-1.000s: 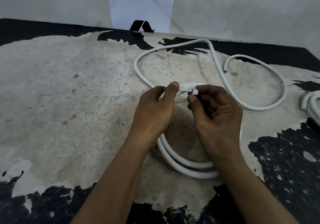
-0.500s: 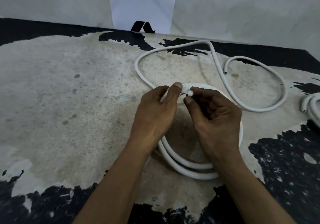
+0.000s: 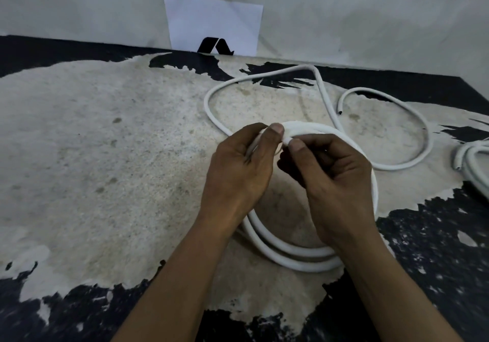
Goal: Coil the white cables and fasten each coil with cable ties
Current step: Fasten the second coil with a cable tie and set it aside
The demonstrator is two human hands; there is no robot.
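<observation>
A white cable coil (image 3: pixel 296 257) of about two turns lies on the worn floor in front of me. My left hand (image 3: pixel 238 175) grips the far side of the coil, thumb on top. My right hand (image 3: pixel 333 180) pinches something small and white at the same spot, next to the left thumb; whether it is a cable tie or the cable's end I cannot tell. The rest of the same cable (image 3: pixel 412 161) trails off in loose loops toward the wall, its cut end (image 3: pixel 340 111) lying free.
A second white cable (image 3: pixel 473 156) lies at the right edge. A white paper sheet with a black mark (image 3: pixel 214 24) leans against the wall at the back. The floor (image 3: pixel 105 156) is pale with black patches.
The coil's far side has risen a little and shows more between the hands. My right fingers have shifted on the small white piece. Both hands stay at the same spot.
</observation>
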